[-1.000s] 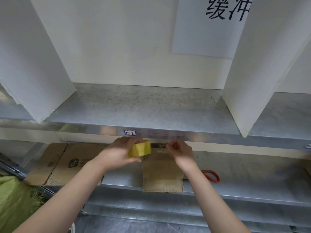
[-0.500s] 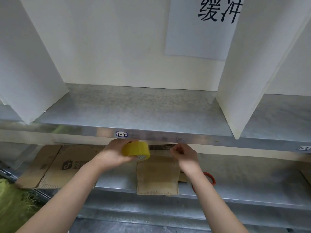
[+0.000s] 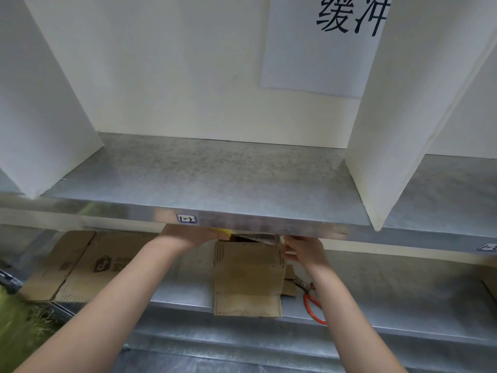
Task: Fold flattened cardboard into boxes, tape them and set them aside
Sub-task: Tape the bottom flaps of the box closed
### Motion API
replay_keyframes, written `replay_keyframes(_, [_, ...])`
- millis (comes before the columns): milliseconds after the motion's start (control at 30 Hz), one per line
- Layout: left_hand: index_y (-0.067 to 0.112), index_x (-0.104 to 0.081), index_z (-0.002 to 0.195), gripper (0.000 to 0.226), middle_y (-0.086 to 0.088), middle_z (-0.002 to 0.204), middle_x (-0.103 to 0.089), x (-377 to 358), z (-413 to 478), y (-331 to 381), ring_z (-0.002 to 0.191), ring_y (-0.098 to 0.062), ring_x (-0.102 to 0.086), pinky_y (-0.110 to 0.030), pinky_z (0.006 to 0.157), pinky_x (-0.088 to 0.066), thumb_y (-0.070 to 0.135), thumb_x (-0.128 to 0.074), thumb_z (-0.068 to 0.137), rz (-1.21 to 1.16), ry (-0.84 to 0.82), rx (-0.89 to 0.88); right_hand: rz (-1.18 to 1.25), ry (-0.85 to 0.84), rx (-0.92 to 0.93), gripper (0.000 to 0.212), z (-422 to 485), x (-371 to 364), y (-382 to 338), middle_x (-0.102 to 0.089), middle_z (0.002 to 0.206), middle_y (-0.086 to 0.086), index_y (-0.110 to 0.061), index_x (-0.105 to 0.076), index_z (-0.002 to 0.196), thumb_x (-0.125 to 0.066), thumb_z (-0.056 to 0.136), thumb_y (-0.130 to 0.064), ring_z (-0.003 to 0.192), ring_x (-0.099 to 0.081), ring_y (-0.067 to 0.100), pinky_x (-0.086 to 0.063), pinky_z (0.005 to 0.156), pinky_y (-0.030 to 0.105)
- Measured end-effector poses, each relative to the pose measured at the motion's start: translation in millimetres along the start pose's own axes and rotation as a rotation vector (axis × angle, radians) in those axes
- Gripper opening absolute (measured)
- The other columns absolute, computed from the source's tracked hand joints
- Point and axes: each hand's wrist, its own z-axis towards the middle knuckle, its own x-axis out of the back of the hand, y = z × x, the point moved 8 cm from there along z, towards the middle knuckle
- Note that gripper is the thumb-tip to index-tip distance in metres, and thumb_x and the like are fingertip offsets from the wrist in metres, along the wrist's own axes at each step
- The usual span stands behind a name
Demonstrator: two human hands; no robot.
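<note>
A small brown cardboard box (image 3: 247, 275) sits on the lower metal shelf (image 3: 376, 300), its near flap hanging over the shelf's front edge. My left hand (image 3: 188, 236) holds the yellow tape roll (image 3: 224, 232) at the box's far left corner; the upper shelf's front lip hides most of the roll. My right hand (image 3: 305, 251) pinches the strip of clear tape (image 3: 258, 237) at the box's far right corner. The strip runs across the box's far top edge between both hands.
Flattened cardboard sheets (image 3: 80, 265) lie on the lower shelf at the left. Red-handled scissors (image 3: 312, 302) lie just right of the box, under my right forearm. The upper metal shelf (image 3: 215, 173) overhangs both hands, with white dividers (image 3: 390, 130) on it.
Both hands have moved farther back under the upper shelf, so the tape roll is now mostly hidden. My right hand has shifted right, stretching tape over the box's far edge. The camera has moved closer.
</note>
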Motion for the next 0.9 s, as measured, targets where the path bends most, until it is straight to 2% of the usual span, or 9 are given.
replay_keyframes(100, [0.028, -0.049, 0.118, 0.079, 0.005, 0.123, -0.051, -9, 7, -8, 0.106, -0.015, -0.050, -0.024, 0.087, -0.041, 0.065, -0.080, 0.056, -0.043, -0.022, 0.062, -0.080, -0.001, 0.028, 0.016, 4, 6, 4, -0.065, 0.079, 0.010, -0.006, -0.062, 0.082, -0.059, 0.094, -0.015, 0.075, -0.065, 0.022, -0.058, 0.079, 0.036])
replay_keyframes(233, [0.027, -0.059, 0.106, 0.057, 0.002, 0.113, -0.064, -27, 14, 7, 0.101, -0.018, -0.059, -0.025, 0.078, -0.043, 0.073, -0.060, 0.073, 0.489, 0.015, -0.119, -0.191, 0.019, 0.048, 0.017, 13, 17, 14, -0.067, 0.080, 0.008, -0.008, -0.064, 0.080, -0.058, 0.094, -0.015, 0.076, -0.064, 0.019, -0.057, 0.081, 0.036])
replay_keyframes(333, [0.024, -0.051, 0.081, 0.046, -0.001, 0.098, -0.065, -38, 6, 23, 0.099, -0.022, -0.061, -0.026, 0.073, -0.038, 0.069, -0.050, 0.083, 0.673, 0.021, -0.190, -0.241, -0.010, 0.042, 0.017, 18, 23, 24, -0.065, 0.081, 0.009, -0.007, -0.062, 0.082, -0.057, 0.095, -0.016, 0.079, -0.064, 0.021, -0.058, 0.080, 0.035])
replay_keyframes(400, [0.023, -0.042, 0.068, 0.048, 0.005, 0.080, -0.058, -42, 3, 30, 0.090, -0.020, -0.060, -0.027, 0.068, -0.036, 0.068, -0.049, 0.085, 0.728, 0.035, -0.226, -0.267, -0.031, 0.035, 0.016, 19, 25, 30, -0.065, 0.085, 0.010, -0.005, -0.061, 0.086, -0.056, 0.096, -0.017, 0.080, -0.065, 0.021, -0.057, 0.074, 0.029])
replay_keyframes(467, [0.026, -0.036, 0.066, 0.048, 0.007, 0.072, -0.051, -44, -3, 36, 0.085, -0.019, -0.057, -0.027, 0.063, -0.035, 0.067, -0.050, 0.085, 0.760, 0.050, -0.247, -0.281, -0.032, 0.020, 0.014, 23, 28, 39, -0.067, 0.088, 0.009, -0.007, -0.061, 0.089, -0.058, 0.096, -0.019, 0.082, -0.066, 0.021, -0.058, 0.075, 0.029])
replay_keyframes(600, [0.030, -0.033, 0.071, 0.043, 0.007, 0.077, -0.053, -55, -2, 40, 0.093, -0.019, -0.061, -0.027, 0.068, -0.036, 0.066, -0.054, 0.083, 0.767, 0.040, -0.298, -0.312, -0.038, -0.012, 0.009, 32, 31, 59, -0.069, 0.092, 0.006, -0.015, -0.062, 0.093, -0.060, 0.095, -0.023, 0.088, -0.067, 0.023, -0.059, 0.084, 0.040])
replay_keyframes(733, [0.028, -0.039, 0.076, 0.038, 0.007, 0.077, -0.052, -65, 6, 40, 0.085, -0.018, -0.058, -0.027, 0.068, -0.039, 0.062, -0.053, 0.086, 0.745, 0.001, -0.298, -0.358, -0.051, -0.025, 0.009, 44, 33, 75, -0.070, 0.092, 0.002, -0.019, -0.065, 0.092, -0.062, 0.093, -0.027, 0.089, -0.067, 0.020, -0.058, 0.086, 0.042])
replay_keyframes(833, [0.029, -0.041, 0.071, 0.037, 0.009, 0.069, -0.046, -73, 10, 35, 0.073, -0.013, -0.052, -0.027, 0.068, -0.043, 0.060, -0.053, 0.087, 0.683, -0.058, -0.265, -0.280, -0.057, -0.076, 0.010, 53, 29, 89, -0.071, 0.093, 0.005, -0.015, -0.067, 0.094, -0.063, 0.092, -0.024, 0.088, -0.067, 0.021, -0.059, 0.081, 0.037])
replay_keyframes(900, [0.028, -0.048, 0.073, 0.035, 0.009, 0.070, -0.048, -72, 12, 34, 0.069, -0.009, -0.050, -0.024, 0.065, -0.043, 0.059, -0.052, 0.088, 0.640, -0.061, -0.263, -0.172, -0.061, -0.125, 0.013, 52, 24, 97, -0.070, 0.093, 0.009, -0.008, -0.067, 0.097, -0.063, 0.093, -0.020, 0.083, -0.066, 0.020, -0.057, 0.070, 0.029])
